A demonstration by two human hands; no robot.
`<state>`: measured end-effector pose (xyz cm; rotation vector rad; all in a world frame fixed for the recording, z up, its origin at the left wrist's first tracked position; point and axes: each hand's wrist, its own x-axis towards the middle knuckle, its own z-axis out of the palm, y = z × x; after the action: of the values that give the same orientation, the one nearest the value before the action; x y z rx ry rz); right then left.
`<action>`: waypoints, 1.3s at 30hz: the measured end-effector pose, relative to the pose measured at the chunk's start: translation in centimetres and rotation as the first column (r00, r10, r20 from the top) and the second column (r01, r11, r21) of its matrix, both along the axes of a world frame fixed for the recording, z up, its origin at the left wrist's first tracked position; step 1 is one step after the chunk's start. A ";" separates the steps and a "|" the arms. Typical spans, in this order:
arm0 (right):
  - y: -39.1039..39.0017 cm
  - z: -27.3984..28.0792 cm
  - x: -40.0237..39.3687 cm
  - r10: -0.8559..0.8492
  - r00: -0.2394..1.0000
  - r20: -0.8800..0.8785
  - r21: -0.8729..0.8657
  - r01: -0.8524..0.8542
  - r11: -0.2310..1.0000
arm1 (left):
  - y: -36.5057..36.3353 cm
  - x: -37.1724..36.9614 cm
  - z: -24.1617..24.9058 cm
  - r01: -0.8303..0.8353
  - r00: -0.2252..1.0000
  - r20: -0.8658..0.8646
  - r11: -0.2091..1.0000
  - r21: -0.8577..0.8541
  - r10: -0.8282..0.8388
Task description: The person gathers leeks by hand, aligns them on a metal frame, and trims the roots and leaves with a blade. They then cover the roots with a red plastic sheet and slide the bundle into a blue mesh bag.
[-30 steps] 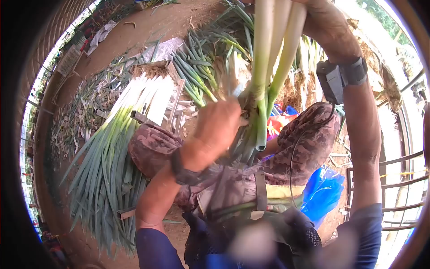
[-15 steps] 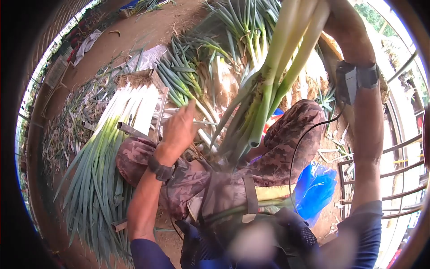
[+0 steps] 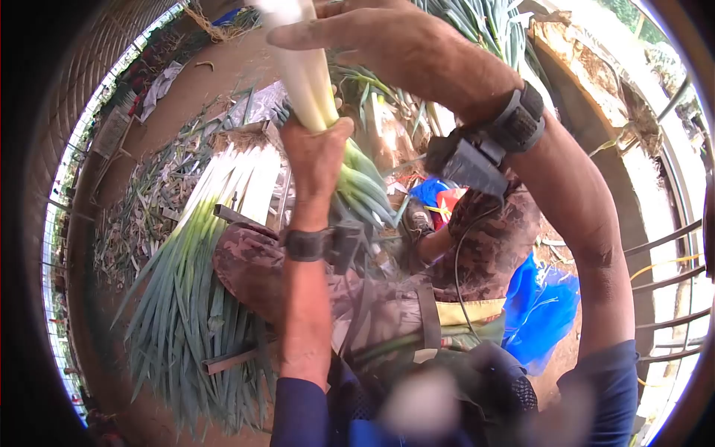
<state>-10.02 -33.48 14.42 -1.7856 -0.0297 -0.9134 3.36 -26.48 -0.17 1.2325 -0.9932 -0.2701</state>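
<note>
A thick bunch of long green onions [image 3: 307, 93] stands tilted in front of me, white stems up and green leaves hanging below. My left hand [image 3: 316, 153] is closed around the stems where white turns to green. Higher up, my right hand [image 3: 365, 30] wraps the white part, its thumb across the front; some of its fingers are hidden. To the left, a larger pile of green onions [image 3: 201, 261] lies in a wooden frame [image 3: 277, 160], white ends at the far side and leaves spilling toward me.
More green onions [image 3: 484, 26] stand at the back. Trimmed leaves and scraps [image 3: 149, 201] litter the ground at left. A blue plastic sheet [image 3: 540, 313] lies right of my camouflage-clad legs [image 3: 491, 246]. Metal bars [image 3: 670, 283] run along the right side.
The bunch has swung from upper right to upper centre-left, carried by my right hand. My left hand, empty before, has risen and closed around its stems.
</note>
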 end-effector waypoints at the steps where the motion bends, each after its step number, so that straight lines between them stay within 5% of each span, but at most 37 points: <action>1: -2.9 -2.0 1.4 0.034 0.992 0.121 -0.243 -0.003 0.970 | 1.1 0.9 1.0 0.067 0.998 0.004 0.998 0.012 -0.067; 3: -4.3 -3.2 2.4 0.156 0.978 0.141 -0.246 -0.118 0.962 | 3.1 1.0 3.2 0.338 0.926 -0.152 0.938 -0.078 -0.346; 5: -3.4 -3.6 2.8 0.212 0.932 -0.295 0.132 -0.180 0.975 | 4.0 1.5 4.2 0.516 0.836 -0.238 0.856 0.030 -0.495; 6: -2.2 -4.5 3.6 0.155 0.978 -0.143 0.181 -0.128 0.975 | 4.2 2.2 4.0 0.509 0.839 -0.241 0.860 0.034 -0.488; 8: -2.3 -4.9 4.2 0.105 0.982 -0.158 0.119 -0.087 0.989 | 4.3 3.4 3.8 0.548 0.833 -0.217 0.809 0.211 -0.508; 13: -3.6 -3.1 3.2 0.132 0.954 -0.269 -0.043 -0.149 0.988 | 4.4 2.9 4.4 0.558 0.816 -0.266 0.819 0.133 -0.513; 14: -4.0 -0.3 1.0 0.480 0.847 -0.230 0.123 -0.464 0.877 | 4.4 3.0 4.7 0.545 0.820 -0.275 0.832 0.105 -0.502; 15: -4.7 -1.0 2.7 0.375 0.912 -0.165 0.023 -0.377 0.926 | 4.6 4.1 5.1 0.573 0.811 -0.244 0.807 0.142 -0.532; 17: -6.0 -0.7 2.1 0.290 0.942 -0.169 0.219 -0.251 0.943 | 5.1 5.3 5.9 0.536 0.835 -0.216 0.837 0.114 -0.506; 18: -7.1 -0.4 0.5 0.368 0.929 0.023 0.097 -0.369 0.924 | 5.1 6.1 6.2 0.516 0.846 -0.204 0.853 0.083 -0.492; 21: -9.6 0.3 0.0 -0.022 0.996 0.092 -0.042 0.026 0.999 | 6.1 7.9 7.5 0.399 0.914 -0.118 0.914 0.079 -0.389; 22: -10.2 0.6 -0.3 -0.022 0.996 0.092 -0.045 0.026 0.999 | 6.4 8.5 7.8 0.382 0.923 -0.086 0.922 0.064 -0.376; 24: -10.8 1.8 -0.7 -0.343 0.939 0.036 -0.116 0.345 0.932 | 7.0 9.3 8.4 0.310 0.951 -0.042 0.949 0.062 -0.308; 27: -11.4 2.5 -0.9 -0.432 0.901 -0.027 -0.168 0.422 0.891 | 7.4 10.1 8.4 0.289 0.957 -0.034 0.956 0.047 -0.288; 29: -11.0 2.6 -0.8 -0.407 0.910 -0.078 -0.150 0.393 0.907 | 7.5 10.3 8.4 0.311 0.950 -0.048 0.949 0.055 -0.309; 32: -9.8 0.9 0.0 0.134 0.991 -0.021 0.121 -0.131 0.984 | 6.2 9.4 7.9 0.476 0.876 -0.109 0.878 0.051 -0.469; 37: -3.3 -3.9 3.7 0.108 0.974 -0.201 0.150 -0.078 0.986 | 2.7 3.2 6.1 0.725 0.682 -0.293 0.672 0.152 -0.670; 38: -3.0 -4.1 3.5 0.286 0.956 -0.058 0.205 -0.269 0.941 | 2.6 2.5 5.6 0.752 0.640 -0.346 0.652 0.097 -0.686; 39: -2.9 -4.4 3.4 0.286 0.956 -0.057 0.202 -0.270 0.942 | 2.7 2.2 5.4 0.751 0.641 -0.343 0.653 0.097 -0.687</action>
<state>-6.67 -36.40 10.06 -1.5897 -0.1326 -0.6143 5.52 -23.76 5.22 0.8949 -1.1955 -1.2070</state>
